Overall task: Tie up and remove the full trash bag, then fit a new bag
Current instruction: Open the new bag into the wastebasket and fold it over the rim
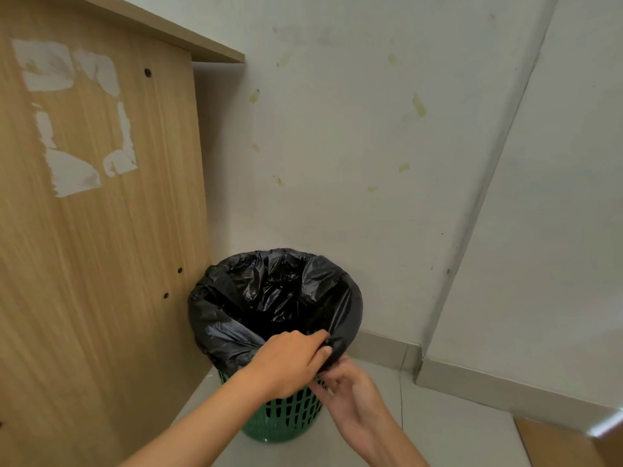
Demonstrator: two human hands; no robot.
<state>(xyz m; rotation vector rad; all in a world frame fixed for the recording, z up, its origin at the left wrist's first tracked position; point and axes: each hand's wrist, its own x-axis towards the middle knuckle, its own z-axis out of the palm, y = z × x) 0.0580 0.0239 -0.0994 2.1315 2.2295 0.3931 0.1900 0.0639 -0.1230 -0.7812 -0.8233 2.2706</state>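
A black trash bag (269, 294) lines a green lattice bin (286, 419) that stands on the floor in a corner. The bag's mouth is open and folded over most of the rim. At the near right part of the rim, my left hand (290, 362) pinches the bag's edge between thumb and fingers. Just below it, my right hand (350, 389) grips the same bit of bag from underneath, against the bin's side. What lies inside the bag is dark and cannot be made out.
A tall wooden panel (101, 230) of a desk or cabinet stands close on the bin's left. White walls (337, 163) meet behind the bin, and a wall ledge (505, 392) juts out on the right. Pale floor tiles (455, 433) lie around the bin.
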